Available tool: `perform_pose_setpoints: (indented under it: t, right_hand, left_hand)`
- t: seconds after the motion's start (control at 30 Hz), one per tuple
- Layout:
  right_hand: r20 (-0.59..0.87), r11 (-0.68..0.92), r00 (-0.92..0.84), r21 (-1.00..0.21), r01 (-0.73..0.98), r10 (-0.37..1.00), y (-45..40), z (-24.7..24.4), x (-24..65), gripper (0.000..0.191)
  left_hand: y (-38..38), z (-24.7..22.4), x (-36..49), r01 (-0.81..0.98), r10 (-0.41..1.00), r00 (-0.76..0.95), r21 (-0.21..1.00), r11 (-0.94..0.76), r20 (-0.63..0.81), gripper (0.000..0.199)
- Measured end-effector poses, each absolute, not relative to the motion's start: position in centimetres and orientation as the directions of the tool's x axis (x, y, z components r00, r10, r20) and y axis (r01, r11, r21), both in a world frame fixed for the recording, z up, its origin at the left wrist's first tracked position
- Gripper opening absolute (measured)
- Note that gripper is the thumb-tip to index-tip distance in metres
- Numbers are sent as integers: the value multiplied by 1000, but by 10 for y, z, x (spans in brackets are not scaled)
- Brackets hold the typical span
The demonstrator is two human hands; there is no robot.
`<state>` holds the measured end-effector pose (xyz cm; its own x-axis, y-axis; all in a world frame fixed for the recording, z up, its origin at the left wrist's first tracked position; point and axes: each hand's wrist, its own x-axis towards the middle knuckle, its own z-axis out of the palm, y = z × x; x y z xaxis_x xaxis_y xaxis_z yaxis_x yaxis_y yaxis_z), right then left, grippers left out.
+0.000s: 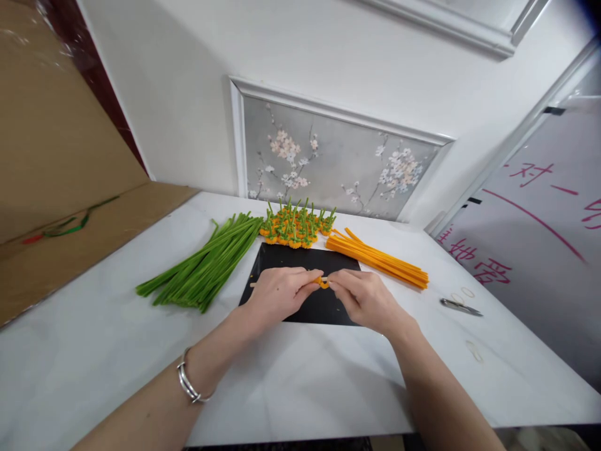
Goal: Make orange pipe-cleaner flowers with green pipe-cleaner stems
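Observation:
Over a black mat (310,310), my left hand (284,291) and my right hand (364,297) meet with fingertips nearly touching. Between them is a thin pale stick (325,279) with a short orange fuzzy strip (323,284) curled around it. Both hands are closed, pinching the stick and strip. The other end of the stick pokes out left of my left hand. Behind the mat stands a cluster of small orange pieces with green stems (295,228). Green fuzzy stems (201,269) lie left of the mat, orange ones (380,258) to the right.
Small scissors (460,306) and several thin rubber bands (474,351) lie on the white marbled table (300,388) at the right. Cardboard (94,232) borders the left side. A whiteboard (530,232) with red writing leans at the right, and a framed floral panel (328,156) stands behind.

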<state>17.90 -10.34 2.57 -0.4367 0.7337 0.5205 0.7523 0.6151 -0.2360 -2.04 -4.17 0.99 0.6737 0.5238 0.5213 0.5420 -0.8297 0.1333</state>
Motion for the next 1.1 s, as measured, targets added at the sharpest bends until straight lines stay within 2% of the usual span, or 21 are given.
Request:
perform_pose_setpoints:
  t: [0.13,0.33,0.67,0.87,1.1]
  right_hand:
    - [607,644,-365,-336,687,706,-100,27,178,17]
    - [581,574,-246,-487,659,776,-98,30,177,17]
    - [528,482,-164,-550,682,833,-94,29,178,24]
    - [385,422,-207,-641,641,900,-88,22,184,36]
    - [345,427,-252,-700,573,904,-89,17,177,29]
  left_hand:
    - [-43,11,-19,510,466,676,94,-855,571,25]
    - [-46,12,-17,460,401,674,72,-885,620,20]
    - [-49,15,-16,424,343,668,41,-905,661,22]
    - [-48,13,-17,432,385,596,122,-893,705,20]
    - [-46,14,-18,441,521,536,306,-844,664,25]
